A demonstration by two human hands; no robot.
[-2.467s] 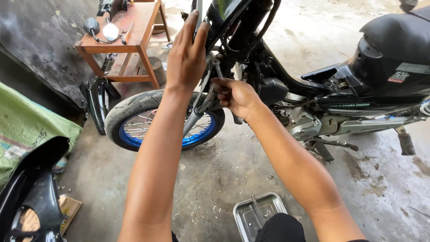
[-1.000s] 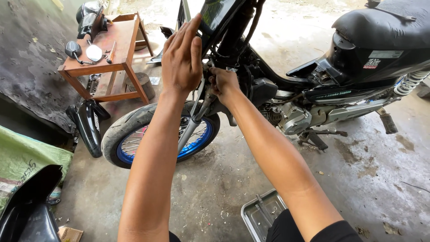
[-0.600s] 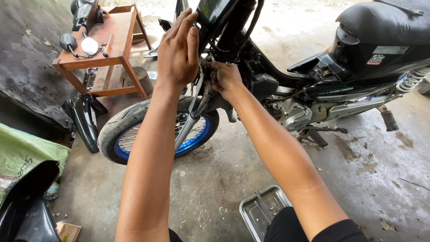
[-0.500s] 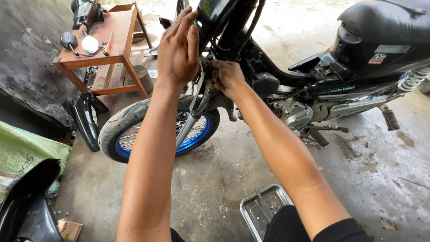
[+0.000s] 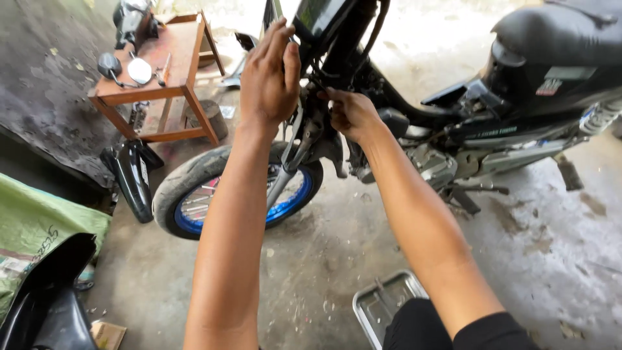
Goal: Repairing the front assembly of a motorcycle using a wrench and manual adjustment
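Concrete floor (image 5: 337, 259), stained and dusty, is carrying everything. Motorbike (image 5: 453, 123) is standing on it, stripped at the front, blue-rimmed front wheel (image 5: 214, 194) pointing left. Left hand (image 5: 269, 74) is lying flat against the bike's front column (image 5: 337, 39) above the wheel, fingers straight and together, gripping nothing that I can see. Right hand (image 5: 350, 113) is sitting just right of the fork (image 5: 291, 162), fingers curling in around a part at the steering neck; can't tell what exactly it's pinching. Wooden stool (image 5: 162, 71) is standing left of the bike, with mirrors (image 5: 129, 68) lying on top. Black fender (image 5: 133, 178) is leaning just left of the wheel. Metal tray (image 5: 382, 304) is lying on the floor below the bike, near the person's knee (image 5: 421, 324).
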